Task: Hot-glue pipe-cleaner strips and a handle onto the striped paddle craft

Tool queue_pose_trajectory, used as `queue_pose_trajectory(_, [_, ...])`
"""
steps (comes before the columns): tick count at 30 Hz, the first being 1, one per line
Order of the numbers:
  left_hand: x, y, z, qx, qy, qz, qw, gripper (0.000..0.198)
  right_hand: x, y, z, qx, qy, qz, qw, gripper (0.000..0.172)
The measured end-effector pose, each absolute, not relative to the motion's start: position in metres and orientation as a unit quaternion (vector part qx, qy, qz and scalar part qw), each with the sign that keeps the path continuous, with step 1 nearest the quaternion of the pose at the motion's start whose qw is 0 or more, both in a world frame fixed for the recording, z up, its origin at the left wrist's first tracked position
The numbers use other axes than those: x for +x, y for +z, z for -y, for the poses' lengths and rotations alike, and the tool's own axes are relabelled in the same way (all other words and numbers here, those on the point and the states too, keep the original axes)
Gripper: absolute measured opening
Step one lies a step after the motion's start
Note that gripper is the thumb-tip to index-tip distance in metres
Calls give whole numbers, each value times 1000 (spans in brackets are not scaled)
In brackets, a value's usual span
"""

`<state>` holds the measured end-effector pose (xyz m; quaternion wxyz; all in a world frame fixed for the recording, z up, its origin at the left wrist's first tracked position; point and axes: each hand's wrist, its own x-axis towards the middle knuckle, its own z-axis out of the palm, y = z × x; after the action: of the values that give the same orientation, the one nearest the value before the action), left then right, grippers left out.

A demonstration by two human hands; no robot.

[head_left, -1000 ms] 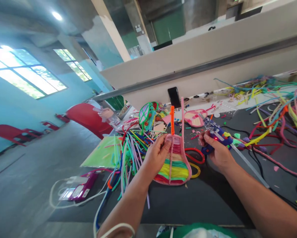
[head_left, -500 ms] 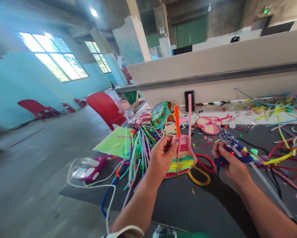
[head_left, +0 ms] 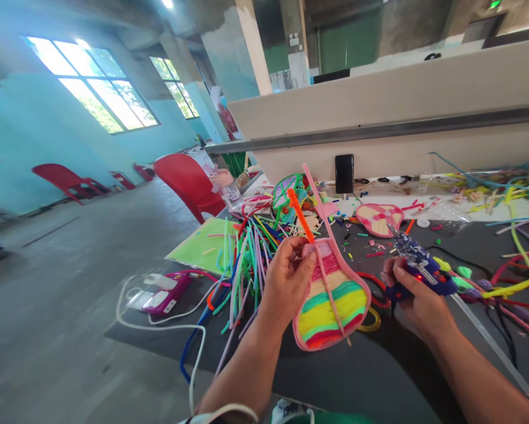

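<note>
We see the pipe-cleaner craft piece (head_left: 330, 306) as fuzzy chenille, its striped fill soft and matt. The glue gun (head_left: 423, 274) looks like glossy blue plastic. The table (head_left: 357, 377) is dark and matt, and the chair (head_left: 182, 182) is smooth red plastic.

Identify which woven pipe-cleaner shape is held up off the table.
The rainbow-striped one with a pink rim, gripped at its narrow end by the left hand. The pink-and-cream one and the green one sit farther back on the table.

Bright daylight pours in from the windows (head_left: 94, 88) on the left. The edges look bent and a bit blurry.
</note>
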<state>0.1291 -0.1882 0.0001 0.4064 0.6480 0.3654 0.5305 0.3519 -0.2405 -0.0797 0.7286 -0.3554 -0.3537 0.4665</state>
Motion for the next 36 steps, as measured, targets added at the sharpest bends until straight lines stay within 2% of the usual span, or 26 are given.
queue_pose_trajectory(8, [130,-6,185,650,517,-386,402,20,352,-80,242,-373,467,351,720,11])
queue_pose_trajectory(15, [133,-12,178,601,488,-400,491,28,351,-79,243,-378,460,385,705,14])
queue_pose_trajectory(18, [134,-15,179,592,473,-406,511,27,350,-75,250,-435,400,447,671,17])
queue_pose_trajectory(21, [135,-19,183,584,467,-403,528,26,344,-68,261,-499,276,546,614,10])
queue_pose_trajectory(23, [136,-21,185,583,463,-392,541,26,338,-63,267,-489,195,609,593,8])
queue_pose_trajectory(25, [136,-23,186,582,455,-383,555,27,332,-59,271,-460,141,657,581,14])
queue_pose_trajectory(30, [137,-26,187,584,424,-363,589,25,325,-55,271,-439,91,694,563,23])
queue_pose_trajectory(36, [140,-21,190,595,448,-364,559,30,331,-51,274,-431,55,716,546,23])
